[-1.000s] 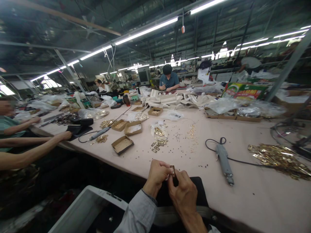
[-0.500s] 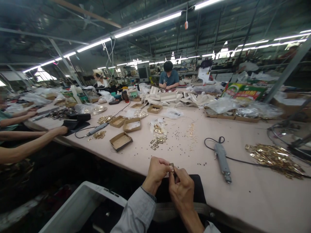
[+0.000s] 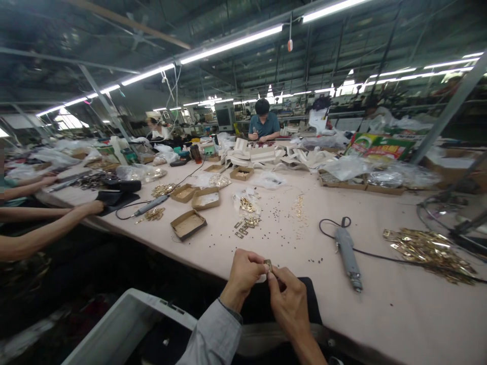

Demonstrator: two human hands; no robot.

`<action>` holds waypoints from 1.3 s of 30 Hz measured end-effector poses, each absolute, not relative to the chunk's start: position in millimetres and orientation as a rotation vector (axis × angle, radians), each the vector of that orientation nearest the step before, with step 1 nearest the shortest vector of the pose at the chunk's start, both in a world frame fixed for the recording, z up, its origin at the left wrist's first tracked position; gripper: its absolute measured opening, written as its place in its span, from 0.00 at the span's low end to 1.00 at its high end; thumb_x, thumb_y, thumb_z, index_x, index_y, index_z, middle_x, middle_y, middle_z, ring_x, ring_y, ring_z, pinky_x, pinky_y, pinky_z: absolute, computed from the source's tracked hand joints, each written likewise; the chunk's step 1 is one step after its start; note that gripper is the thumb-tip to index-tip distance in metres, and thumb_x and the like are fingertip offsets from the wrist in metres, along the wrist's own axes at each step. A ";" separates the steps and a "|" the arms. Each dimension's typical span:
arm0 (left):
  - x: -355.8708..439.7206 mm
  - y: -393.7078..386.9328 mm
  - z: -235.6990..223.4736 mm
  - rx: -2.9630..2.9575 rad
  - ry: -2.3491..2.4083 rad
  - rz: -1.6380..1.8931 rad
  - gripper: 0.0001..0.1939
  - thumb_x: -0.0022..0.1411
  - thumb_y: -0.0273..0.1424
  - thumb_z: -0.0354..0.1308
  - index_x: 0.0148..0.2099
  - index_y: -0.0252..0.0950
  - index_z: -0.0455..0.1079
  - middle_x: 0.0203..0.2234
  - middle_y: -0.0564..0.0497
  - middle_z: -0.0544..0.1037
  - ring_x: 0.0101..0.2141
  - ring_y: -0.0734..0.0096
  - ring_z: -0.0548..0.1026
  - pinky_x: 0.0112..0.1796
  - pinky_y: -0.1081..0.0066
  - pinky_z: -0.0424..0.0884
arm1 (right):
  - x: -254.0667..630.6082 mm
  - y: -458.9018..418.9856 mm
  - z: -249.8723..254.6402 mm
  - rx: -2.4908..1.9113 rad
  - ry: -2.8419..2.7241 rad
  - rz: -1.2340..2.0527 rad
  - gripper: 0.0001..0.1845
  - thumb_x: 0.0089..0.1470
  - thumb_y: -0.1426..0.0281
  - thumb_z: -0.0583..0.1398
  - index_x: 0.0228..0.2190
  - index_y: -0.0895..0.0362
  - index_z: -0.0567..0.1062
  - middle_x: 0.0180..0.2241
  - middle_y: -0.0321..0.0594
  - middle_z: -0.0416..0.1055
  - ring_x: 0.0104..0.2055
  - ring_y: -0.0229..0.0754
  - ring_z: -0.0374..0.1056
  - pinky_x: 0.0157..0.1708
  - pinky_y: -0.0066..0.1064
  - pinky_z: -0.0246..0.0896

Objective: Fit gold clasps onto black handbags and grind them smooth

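My left hand [image 3: 242, 276] and my right hand [image 3: 291, 299] meet at the table's front edge. Their thumbs and fingertips pinch a small brass-coloured metal plate [image 3: 268, 264] between them. Fingers cover most of the plate, so its details are hidden. Beneath and behind the hands lies a flat black piece [image 3: 312, 301], partly over the edge. Just beyond them, similar rectangular metal plates [image 3: 243, 228] spill from a clear plastic bag [image 3: 251, 196]. Small dark bits [image 3: 276, 215] and tiny gold parts [image 3: 299, 213] are scattered nearby.
A grey electric screwdriver [image 3: 347, 258] with its cord lies at right, before a heap of gold metal pieces [image 3: 429, 253]. Open cardboard boxes [image 3: 188, 224] stand left of centre. A white bin [image 3: 133, 314] is below the edge. A co-worker's arm [image 3: 49, 223] reaches in from the left.
My right hand has shifted slightly right and down, its fingers changing position on the metal plate. My left hand stays nearly in place, still pinching it.
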State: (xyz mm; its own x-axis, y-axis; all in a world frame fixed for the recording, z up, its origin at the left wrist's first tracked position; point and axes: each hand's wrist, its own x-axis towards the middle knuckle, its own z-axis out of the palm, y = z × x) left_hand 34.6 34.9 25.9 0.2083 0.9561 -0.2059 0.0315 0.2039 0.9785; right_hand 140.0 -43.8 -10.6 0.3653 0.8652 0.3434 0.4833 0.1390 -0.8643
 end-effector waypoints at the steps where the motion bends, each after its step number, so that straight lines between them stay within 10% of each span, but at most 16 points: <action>1: 34.3 34.4 25.7 1.171 1.149 0.898 0.03 0.36 0.24 0.65 0.20 0.28 0.77 0.11 0.52 0.69 0.15 0.81 0.59 0.20 0.75 0.52 | 145.0 -44.0 -6.3 -1.492 -1.258 0.498 0.20 0.65 0.59 0.56 0.34 0.57 0.83 0.26 0.42 0.74 0.27 0.43 0.68 0.29 0.32 0.60; 19: 36.3 21.6 18.4 1.371 1.106 0.957 0.07 0.45 0.26 0.63 0.26 0.29 0.82 0.20 0.43 0.80 0.24 0.66 0.73 0.28 0.70 0.67 | 167.3 -36.6 0.9 -1.319 -1.234 0.726 0.18 0.62 0.61 0.58 0.43 0.58 0.84 0.25 0.40 0.74 0.28 0.42 0.69 0.29 0.31 0.65; 39: 29.8 14.5 26.6 1.295 1.211 0.914 0.03 0.40 0.24 0.66 0.20 0.30 0.77 0.13 0.51 0.72 0.16 0.79 0.63 0.20 0.75 0.55 | 174.5 -25.8 22.9 -1.379 -1.405 0.729 0.11 0.56 0.68 0.59 0.27 0.57 0.81 0.25 0.38 0.77 0.28 0.41 0.70 0.30 0.30 0.59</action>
State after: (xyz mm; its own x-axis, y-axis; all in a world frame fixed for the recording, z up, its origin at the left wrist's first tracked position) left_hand 29.8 14.5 26.6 0.1836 0.9738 -0.1339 0.1387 0.1092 0.9843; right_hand 174.5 -25.8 22.9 0.1447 0.9613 0.2347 0.3613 0.1695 -0.9169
